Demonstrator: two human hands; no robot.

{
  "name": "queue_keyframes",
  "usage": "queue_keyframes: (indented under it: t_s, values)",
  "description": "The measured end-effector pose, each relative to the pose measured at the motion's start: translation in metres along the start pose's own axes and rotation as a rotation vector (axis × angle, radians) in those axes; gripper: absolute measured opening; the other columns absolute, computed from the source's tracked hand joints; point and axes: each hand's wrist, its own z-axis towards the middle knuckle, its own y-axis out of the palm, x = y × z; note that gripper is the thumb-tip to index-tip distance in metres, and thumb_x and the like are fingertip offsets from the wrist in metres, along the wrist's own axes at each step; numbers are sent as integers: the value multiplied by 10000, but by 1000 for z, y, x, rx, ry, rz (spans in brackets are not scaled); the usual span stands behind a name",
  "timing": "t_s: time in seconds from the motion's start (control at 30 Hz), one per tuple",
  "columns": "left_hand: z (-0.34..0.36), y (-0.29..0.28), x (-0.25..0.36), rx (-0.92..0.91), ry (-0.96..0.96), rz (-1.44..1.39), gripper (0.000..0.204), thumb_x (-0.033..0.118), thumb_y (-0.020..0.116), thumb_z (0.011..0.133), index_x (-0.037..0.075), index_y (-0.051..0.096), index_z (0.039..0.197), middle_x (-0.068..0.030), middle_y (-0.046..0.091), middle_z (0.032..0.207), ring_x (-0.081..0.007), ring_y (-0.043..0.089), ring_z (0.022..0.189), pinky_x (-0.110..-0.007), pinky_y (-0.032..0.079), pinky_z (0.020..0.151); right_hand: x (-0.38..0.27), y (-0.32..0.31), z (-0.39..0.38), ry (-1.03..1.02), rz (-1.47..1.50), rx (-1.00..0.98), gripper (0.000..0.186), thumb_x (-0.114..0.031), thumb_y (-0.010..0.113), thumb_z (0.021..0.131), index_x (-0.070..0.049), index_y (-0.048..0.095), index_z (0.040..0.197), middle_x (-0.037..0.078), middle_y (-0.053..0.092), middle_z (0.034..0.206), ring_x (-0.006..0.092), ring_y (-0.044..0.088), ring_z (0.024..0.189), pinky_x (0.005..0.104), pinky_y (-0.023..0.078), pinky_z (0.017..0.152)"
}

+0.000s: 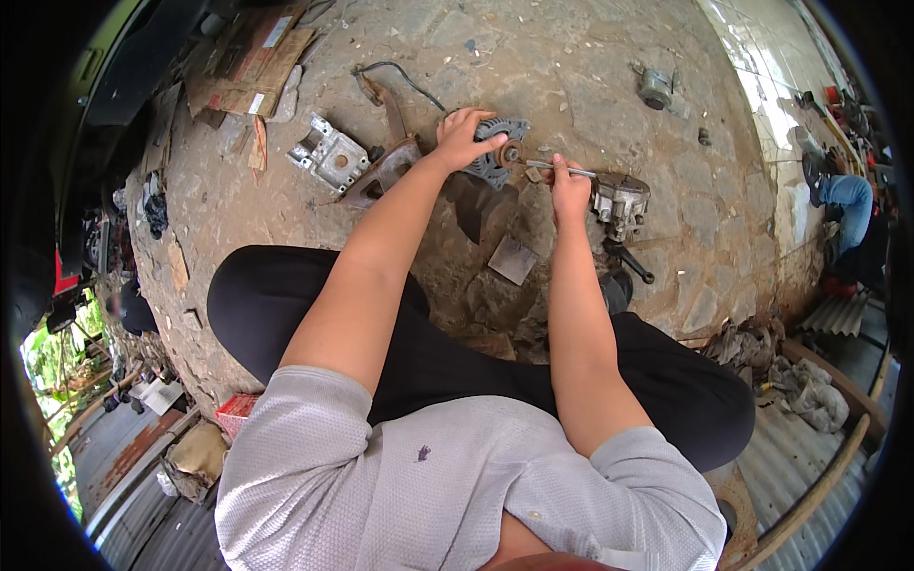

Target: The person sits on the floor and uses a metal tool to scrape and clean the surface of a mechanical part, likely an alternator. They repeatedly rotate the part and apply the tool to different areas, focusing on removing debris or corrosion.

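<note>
Shirt (462, 476), hands (464, 141) with rod (537, 165), probable alternator (491, 171)

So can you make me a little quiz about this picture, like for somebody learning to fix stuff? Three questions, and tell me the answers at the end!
1. True or false: the right hand is spread over the round metal part.

2. Pick one. The right hand is holding:
A) a hammer
B) a thin metal rod
C) a paintbrush

3. Which lies farther left in the picture: the flat square piece or the cardboard?

Key:
1. False; the left hand is on it.
2. B
3. The cardboard
</note>
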Motion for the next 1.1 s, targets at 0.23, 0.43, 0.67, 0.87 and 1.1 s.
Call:
queue_keyframes:
  t_s: [0.23,0.43,0.67,0.87,1.1]
  values:
    - [-3,3,0,26,20,46,926,697,815,749,206,536,1482,-94,447,1534,-356,315,1484,-538,193,1226,-18,-11,2,35,55,-35,271,-255,715,1014,16,709,1023,62,730,798,113,605,663,253,465,612]
    - [-7,0,2,12,74,108,929,675,832,744,207,530,1488,-94,444,1539,-359,319,1483,-539,208,1223,-12,2,-2,-33,134,-18,276,-265,706,1022,11,707,1015,70,728,800,108,598,665,260,449,597]
    - [-2,5,0,38,16,74,916,591,871,755,210,507,1505,-96,444,1542,-363,314,1487,-538,206,1227,0,-17,-4,109,112,-76,280,-275,709,1018,3,697,990,90,745,814,112,614,672,265,452,593]
    - [-8,-4,0,6,99,96,1011,630,907,670,206,511,1497,-94,435,1538,-369,310,1489,-530,213,1225,-19,-3,2,-33,241,-96,274,-254,714,1016,16,706,1061,78,747,835,106,607,687,260,464,617]
    - [-6,-1,5,32,50,42,973,688,859,695,204,543,1477,-93,453,1536,-358,328,1479,-532,206,1226,-3,5,-1,-6,190,-27,231,-225,702,1023,5,708,1037,76,743,846,107,609,696,255,447,610]
